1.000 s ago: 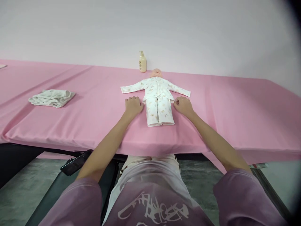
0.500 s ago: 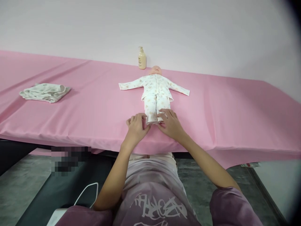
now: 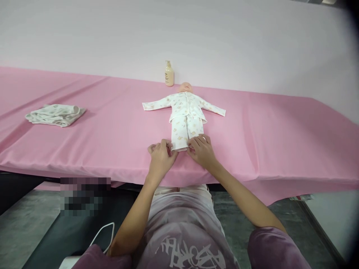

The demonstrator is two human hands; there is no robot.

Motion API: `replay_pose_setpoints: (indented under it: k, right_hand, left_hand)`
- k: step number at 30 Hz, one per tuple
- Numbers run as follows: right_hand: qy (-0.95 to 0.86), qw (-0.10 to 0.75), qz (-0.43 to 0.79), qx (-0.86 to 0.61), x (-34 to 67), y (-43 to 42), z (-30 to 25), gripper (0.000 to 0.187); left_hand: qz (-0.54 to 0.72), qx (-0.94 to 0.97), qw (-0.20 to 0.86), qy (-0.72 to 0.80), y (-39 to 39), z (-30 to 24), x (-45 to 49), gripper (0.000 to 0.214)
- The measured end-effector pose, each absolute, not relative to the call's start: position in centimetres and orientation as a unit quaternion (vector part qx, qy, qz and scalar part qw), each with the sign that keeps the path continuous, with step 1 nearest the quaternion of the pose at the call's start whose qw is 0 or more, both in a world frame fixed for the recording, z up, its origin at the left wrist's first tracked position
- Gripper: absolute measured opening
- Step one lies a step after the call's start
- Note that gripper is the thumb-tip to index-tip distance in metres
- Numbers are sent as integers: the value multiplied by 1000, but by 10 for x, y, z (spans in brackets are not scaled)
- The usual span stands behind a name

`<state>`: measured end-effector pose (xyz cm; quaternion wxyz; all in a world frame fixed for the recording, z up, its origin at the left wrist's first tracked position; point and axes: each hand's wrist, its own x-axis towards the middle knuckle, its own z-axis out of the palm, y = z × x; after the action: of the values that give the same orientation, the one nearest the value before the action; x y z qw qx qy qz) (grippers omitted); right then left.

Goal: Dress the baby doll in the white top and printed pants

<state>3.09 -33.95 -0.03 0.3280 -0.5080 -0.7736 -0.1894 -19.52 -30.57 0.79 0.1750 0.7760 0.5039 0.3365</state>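
Note:
A baby doll [image 3: 185, 87] lies on its back on the pink table [image 3: 112, 127], dressed in a white patterned top [image 3: 185, 105] and matching trousers [image 3: 185, 131]. Both sleeves are spread out sideways. My left hand [image 3: 160, 156] is at the left trouser cuff, fingers curled and pinching its hem. My right hand [image 3: 202, 151] rests on the right trouser cuff, fingers bent over the fabric and gripping it. Both hands are near the table's front edge.
A cream pump bottle [image 3: 168, 74] stands behind the doll's head by the wall. A folded white patterned garment [image 3: 55, 114] lies at the left. A white-edged object [image 3: 105, 233] shows below the table by my left elbow.
My hands moved from beside the doll's hips down to the trouser cuffs a second ago. In the last half second they stayed at the cuffs, with the trouser legs drawn slightly straighter.

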Motion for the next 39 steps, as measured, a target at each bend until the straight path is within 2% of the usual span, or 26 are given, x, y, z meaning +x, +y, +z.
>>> replay_pose_setpoints:
  k: [3, 9, 12, 17, 21, 27, 29, 34, 39]
  right_hand:
    - [-779, 330, -141, -515, 37, -344, 2, 4]
    - [-727, 364, -74, -578, 76, -368, -4, 23]
    - [-678, 375, -66, -629, 93, -377, -14, 25]
    - [-666, 322, -52, -671, 93, -374, -15, 16]
    - [-675, 293, -45, -676, 88, -375, -6, 7]
    - [-688, 312, -75, -651, 98, -385, 12, 5]
    - [-706, 315, -80, -629, 96, -389, 18, 13]
    - [-776, 287, -53, -560, 81, -392, 16, 54]
    - [-787, 274, -55, -550, 73, -392, -4, 62]
  left_hand:
    - [321, 780, 152, 514, -306, 7, -196, 25]
    - [341, 803, 136, 468, -315, 14, -199, 32]
    - [333, 833, 118, 426, -314, 15, -187, 34]
    - [298, 866, 68, 397, -302, 13, -149, 27]
    - [286, 871, 35, 398, -296, 15, -137, 4]
    - [309, 869, 44, 383, -294, 20, -150, 9]
    - [330, 862, 51, 381, -292, 19, -161, 16]
    - [349, 867, 80, 346, -300, 8, -201, 40]
    - [305, 877, 73, 364, -316, -1, -224, 48]
